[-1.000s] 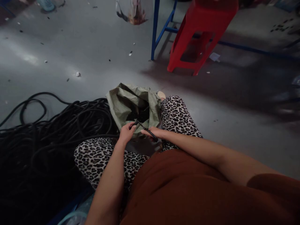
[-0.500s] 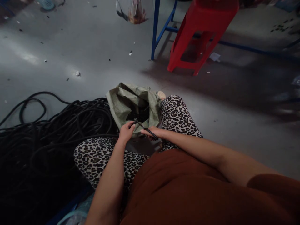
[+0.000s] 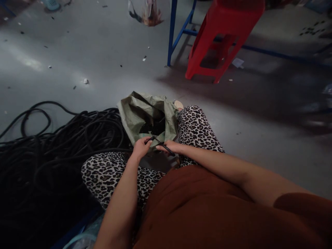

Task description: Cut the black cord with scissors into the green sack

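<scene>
My left hand (image 3: 140, 148) is closed around a black rubber cord, whose short end (image 3: 149, 139) pokes out past the fingertips. Scissors with black handles (image 3: 169, 150) are gripped in my right hand (image 3: 171, 145). Their blades point toward the cord end, at or close beside it; I cannot tell whether they touch it. Both hands are over the near rim of an open grey-green woven sack (image 3: 127, 114). Dark small pieces (image 3: 154, 128) lie inside it, partly in shadow. A large heap of black cord (image 3: 85, 133) is piled to the left, with one strand running toward my left hand.
My knees in leopard-print trousers (image 3: 198, 128) flank the sack. Farther off stand a red plastic stool (image 3: 202, 58) and a blue metal frame (image 3: 171, 38). A plastic bag (image 3: 147, 14) rests on the floor, and small scraps are scattered about. A bluish container (image 3: 83, 237) is at lower left.
My left hand has shifted slightly right and down, bringing the cord end nearer the scissors. The blades look closer together than before. The sack and the heap have stayed put.
</scene>
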Action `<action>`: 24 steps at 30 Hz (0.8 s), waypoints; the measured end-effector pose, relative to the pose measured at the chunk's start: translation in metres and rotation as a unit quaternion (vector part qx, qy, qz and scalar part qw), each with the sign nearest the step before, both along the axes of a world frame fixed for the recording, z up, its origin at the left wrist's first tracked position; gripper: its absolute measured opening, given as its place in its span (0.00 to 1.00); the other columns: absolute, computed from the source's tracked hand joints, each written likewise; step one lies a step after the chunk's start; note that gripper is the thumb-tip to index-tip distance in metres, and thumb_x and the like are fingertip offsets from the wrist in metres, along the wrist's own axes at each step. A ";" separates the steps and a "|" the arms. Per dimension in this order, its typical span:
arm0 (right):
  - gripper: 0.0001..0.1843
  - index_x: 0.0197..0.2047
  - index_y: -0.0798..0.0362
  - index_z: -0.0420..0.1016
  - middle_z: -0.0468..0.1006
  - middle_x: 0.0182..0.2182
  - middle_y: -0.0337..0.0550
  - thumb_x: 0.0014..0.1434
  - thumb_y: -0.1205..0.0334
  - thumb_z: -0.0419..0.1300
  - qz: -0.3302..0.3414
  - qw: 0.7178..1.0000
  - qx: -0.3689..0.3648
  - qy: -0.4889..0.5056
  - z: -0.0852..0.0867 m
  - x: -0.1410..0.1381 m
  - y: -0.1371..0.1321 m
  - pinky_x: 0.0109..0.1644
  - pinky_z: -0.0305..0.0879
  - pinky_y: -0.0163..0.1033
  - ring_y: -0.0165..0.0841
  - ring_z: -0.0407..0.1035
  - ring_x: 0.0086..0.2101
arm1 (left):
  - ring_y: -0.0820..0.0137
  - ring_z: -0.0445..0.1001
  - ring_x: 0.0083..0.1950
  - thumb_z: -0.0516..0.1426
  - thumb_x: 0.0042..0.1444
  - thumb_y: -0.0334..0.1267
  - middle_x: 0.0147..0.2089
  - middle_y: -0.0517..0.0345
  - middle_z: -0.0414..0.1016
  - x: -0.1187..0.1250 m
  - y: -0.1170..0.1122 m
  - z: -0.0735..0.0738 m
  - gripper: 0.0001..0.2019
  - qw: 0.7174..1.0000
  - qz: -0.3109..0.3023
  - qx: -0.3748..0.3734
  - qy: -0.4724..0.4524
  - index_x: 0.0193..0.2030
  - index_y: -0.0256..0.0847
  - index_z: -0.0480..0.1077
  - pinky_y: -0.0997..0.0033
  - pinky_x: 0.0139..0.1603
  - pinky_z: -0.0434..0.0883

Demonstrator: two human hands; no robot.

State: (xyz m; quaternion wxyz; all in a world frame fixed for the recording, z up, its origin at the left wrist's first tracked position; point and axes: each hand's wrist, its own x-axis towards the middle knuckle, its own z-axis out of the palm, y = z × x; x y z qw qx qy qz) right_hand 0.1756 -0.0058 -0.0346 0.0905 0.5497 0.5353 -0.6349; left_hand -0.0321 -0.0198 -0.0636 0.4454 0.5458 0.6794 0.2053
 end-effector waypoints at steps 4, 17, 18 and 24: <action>0.32 0.30 0.59 0.78 0.77 0.23 0.43 0.64 0.35 0.65 -0.001 1.000 0.000 -0.001 -0.001 0.000 0.000 0.25 0.67 0.30 0.30 0.72 0.23 | 0.57 0.83 0.48 0.62 0.56 0.35 0.44 0.49 0.86 -0.001 0.000 -0.003 0.11 1.000 -0.008 0.005 -0.001 0.44 0.39 0.82 0.55 0.57 0.78; 0.27 0.32 0.59 0.79 0.77 0.25 0.45 0.64 0.40 0.68 0.010 1.000 0.021 -0.016 -0.004 0.000 0.001 0.33 0.74 0.33 0.36 0.77 0.30 | 0.57 0.83 0.50 0.61 0.57 0.34 0.45 0.48 0.86 0.002 0.000 0.001 0.10 1.000 -0.004 0.005 0.009 0.44 0.39 0.81 0.54 0.58 0.78; 0.26 0.33 0.60 0.80 0.77 0.25 0.45 0.65 0.41 0.67 0.014 1.000 0.021 -0.018 -0.003 -0.001 0.001 0.34 0.74 0.33 0.36 0.77 0.30 | 0.57 0.83 0.50 0.61 0.57 0.34 0.46 0.48 0.86 0.002 0.000 0.002 0.10 1.000 -0.006 0.005 0.008 0.44 0.39 0.81 0.54 0.58 0.78; 0.24 0.38 0.61 0.83 0.77 0.26 0.44 0.66 0.44 0.67 0.032 0.998 0.040 -0.032 0.005 -0.002 0.002 0.37 0.76 0.34 0.38 0.78 0.34 | 0.57 0.83 0.50 0.61 0.56 0.35 0.46 0.48 0.86 0.002 0.000 0.002 0.11 1.000 -0.005 0.002 0.014 0.45 0.39 0.81 0.54 0.58 0.78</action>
